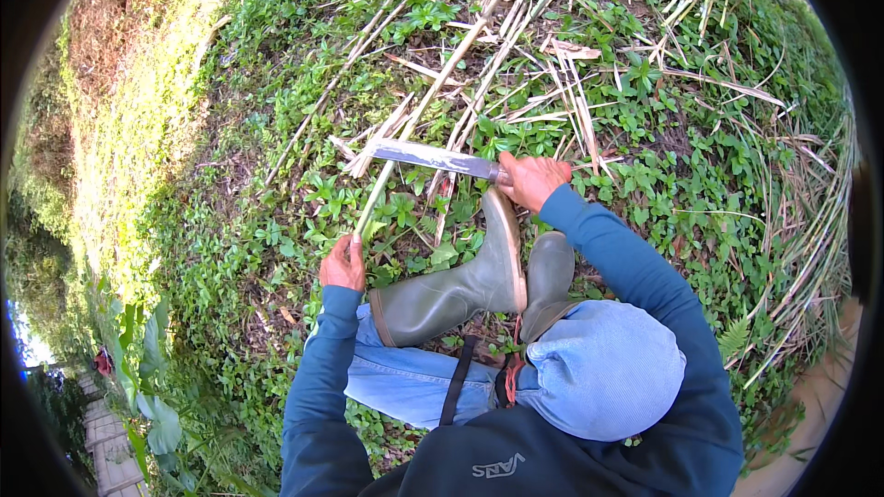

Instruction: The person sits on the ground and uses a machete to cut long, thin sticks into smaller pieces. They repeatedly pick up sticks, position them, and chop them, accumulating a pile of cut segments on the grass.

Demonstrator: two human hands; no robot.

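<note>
My right hand (pixel 532 181) is closed round the handle of a machete (pixel 433 157), its flat blade reaching left across a long pale cane strip (pixel 440 81). The near end of that strip is gripped in my left hand (pixel 343 264), and its far end runs up and away to the top of the view. Where the blade crosses the strip, the blade lies over it; whether it cuts in, I cannot tell. Short split pieces (pixel 376 141) lie on the ground beside the blade's tip.
My green rubber boots (pixel 451 294) stretch out just below the machete. More long strips (pixel 341 83) and broken slivers (pixel 575 101) litter the low leafy ground ahead. A heap of thin green strips (pixel 820 258) lies at the right. Broad-leaved plants (pixel 161 423) stand at lower left, near a paved path (pixel 109 442).
</note>
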